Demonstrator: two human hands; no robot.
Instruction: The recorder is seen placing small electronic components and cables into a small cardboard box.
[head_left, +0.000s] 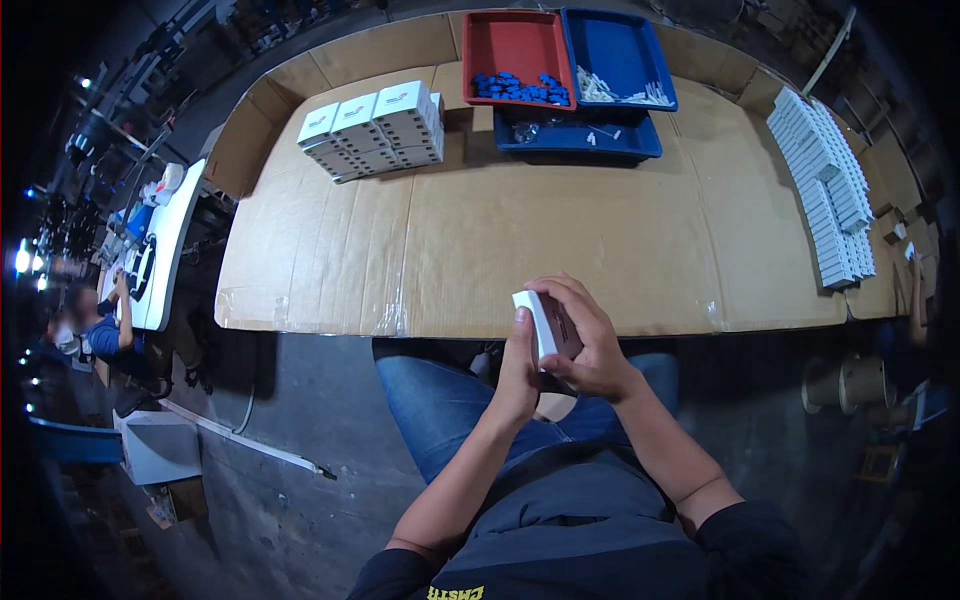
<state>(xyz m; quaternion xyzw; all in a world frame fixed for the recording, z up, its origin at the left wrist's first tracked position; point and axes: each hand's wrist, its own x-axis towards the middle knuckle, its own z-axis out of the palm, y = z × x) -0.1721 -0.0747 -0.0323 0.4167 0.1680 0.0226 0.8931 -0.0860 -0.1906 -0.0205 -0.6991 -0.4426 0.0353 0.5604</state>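
Note:
Just over the near edge of the table, both my hands hold a small white box (pixel 541 325), tilted, with one broad face in shadow. My left hand (pixel 515 373) grips it from the left, its thumb lying along the narrow bright side. Around the far and right sides curl the fingers of my right hand (pixel 592 345), and its thumb presses near the lower end. Part of the box is covered by my fingers.
Cardboard covers the table (pixel 540 240). White boxes (pixel 375 130) stand stacked at the back left. Behind are a red tray (pixel 515 45) of blue parts, a blue tray (pixel 620 50) of white parts and a lower blue tray (pixel 560 147). Slim white boxes (pixel 825 190) line the right. A person (pixel 110 330) sits left.

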